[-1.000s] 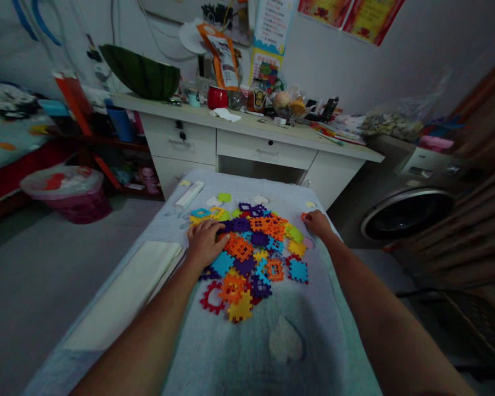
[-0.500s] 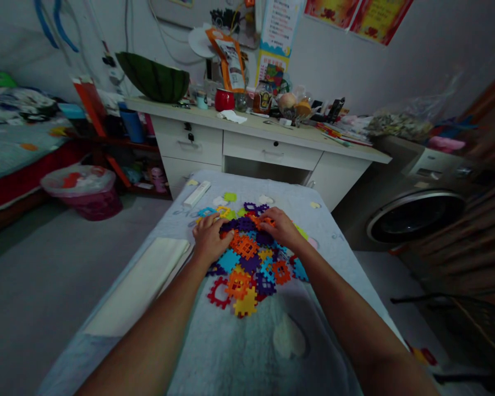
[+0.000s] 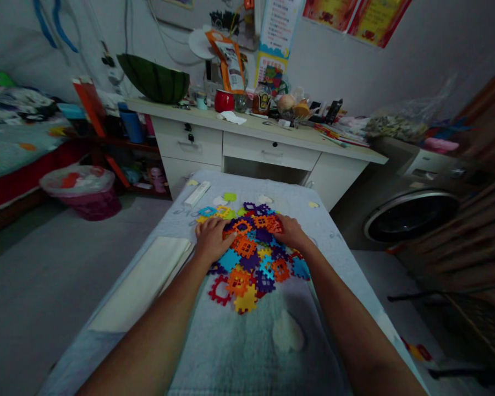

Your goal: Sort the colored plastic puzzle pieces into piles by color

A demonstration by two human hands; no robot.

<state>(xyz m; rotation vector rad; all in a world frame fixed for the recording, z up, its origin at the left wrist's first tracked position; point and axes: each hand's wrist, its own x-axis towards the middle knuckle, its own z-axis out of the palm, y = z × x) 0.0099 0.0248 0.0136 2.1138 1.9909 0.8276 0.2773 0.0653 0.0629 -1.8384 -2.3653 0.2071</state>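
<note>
A heap of interlocking plastic building tiles [image 3: 249, 261] in orange, purple, blue, yellow and red lies on the cloth-covered table. My left hand [image 3: 212, 239] rests against the heap's left edge, thumb apart from the fingers, holding nothing I can see. At the upper right edge my right hand [image 3: 291, 232] has its thumb and fingers apart around the side of the heap, beside an orange tile [image 3: 274, 224]. Its fingertips are partly hidden among the tiles. A red frame-shaped tile [image 3: 220, 290] and a yellow tile [image 3: 246, 300] lie at the near edge.
A folded cream cloth [image 3: 142, 283] lies on the table's left side, with a white remote-like bar [image 3: 197, 193] farther back. Behind stands a white desk [image 3: 190, 157] bearing a watermelon piece [image 3: 154, 80] and clutter. A washing machine [image 3: 412, 203] is at right, a pink bin [image 3: 82, 192] at left.
My right hand has moved right, off the orange and purple tiles at the top of the heap to its edge. My left hand has barely moved.
</note>
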